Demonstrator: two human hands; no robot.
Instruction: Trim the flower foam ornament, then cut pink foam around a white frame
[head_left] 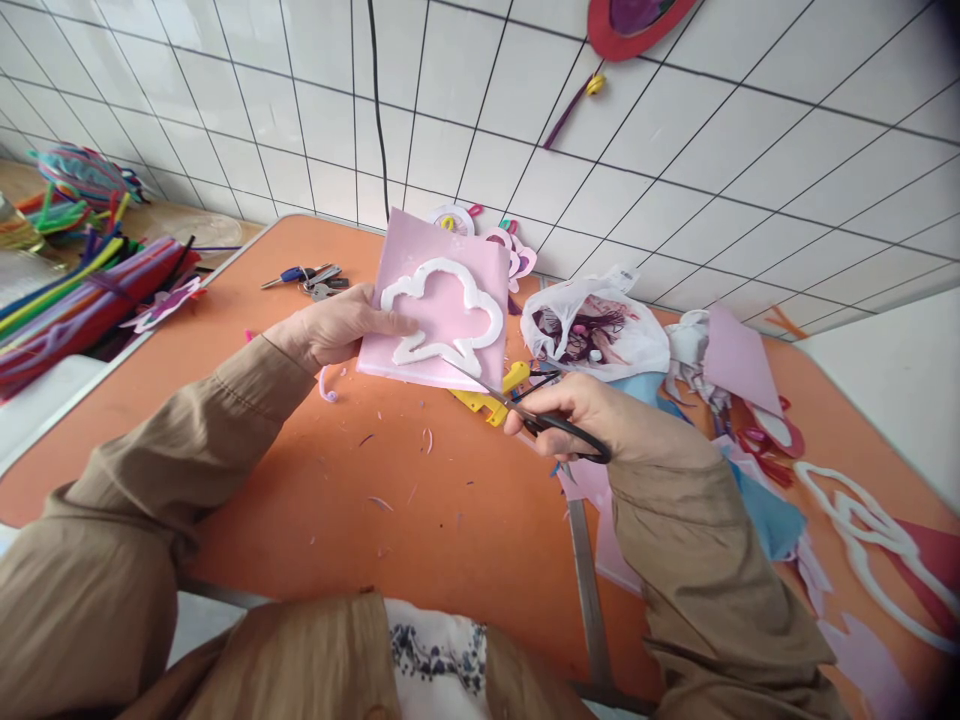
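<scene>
My left hand point(337, 328) grips the left edge of a pink foam sheet point(455, 318), its thumb lying on top. On the sheet sits a white cloud-like outline point(491, 325) with pointed ends at the bottom. My right hand point(574, 415) is closed round the black handles of a pair of scissors point(589, 440). Their blades point up and left to the lower edge of the sheet, near the outline's bottom; whether they cut into it I cannot tell. Behind the scissors lies a yellow glue gun point(480, 405), partly hidden by the sheet.
Small scraps dot the orange table point(337, 540). Keys point(322, 282) lie at the back left, beside bundled pipe cleaners point(97, 300). A white plastic bag point(637, 340) with dark threads stands back right. Pink offcuts point(742, 360) and a white looped strip point(862, 520) lie on the right.
</scene>
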